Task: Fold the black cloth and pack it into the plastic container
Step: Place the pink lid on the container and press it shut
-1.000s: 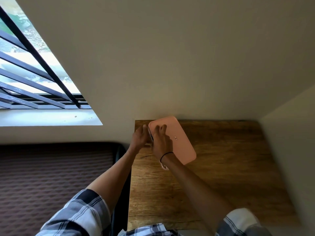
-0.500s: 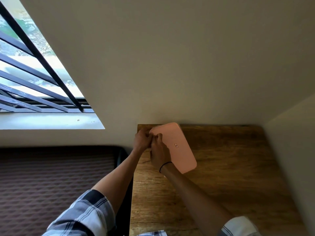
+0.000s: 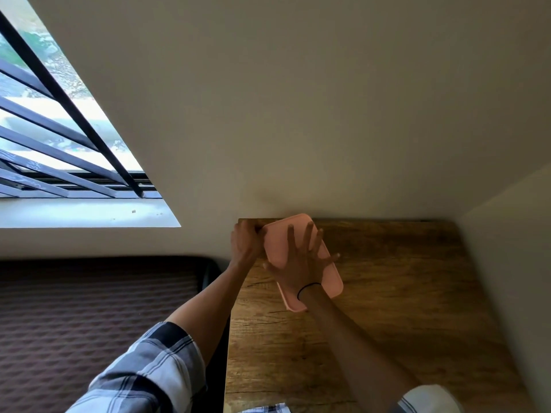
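Note:
A pink plastic container [image 3: 278,239] with its lid on lies at the far left corner of the wooden table [image 3: 387,293], against the wall. My right hand [image 3: 301,263] lies flat on top of the lid with the fingers spread. My left hand [image 3: 246,241] is curled against the container's left edge at the table corner. The black cloth is not visible; the closed lid hides whatever is inside.
A beige wall rises directly behind the table and another wall bounds its right side. Left of the table lies a dark patterned mattress [image 3: 89,308] with a black frame edge [image 3: 214,272]. A barred window [image 3: 59,129] is at the upper left.
My right hand has gone from pinching the container's left edge beside the left hand to lying flat, fingers spread, on the lid. The left hand stays at the left edge.

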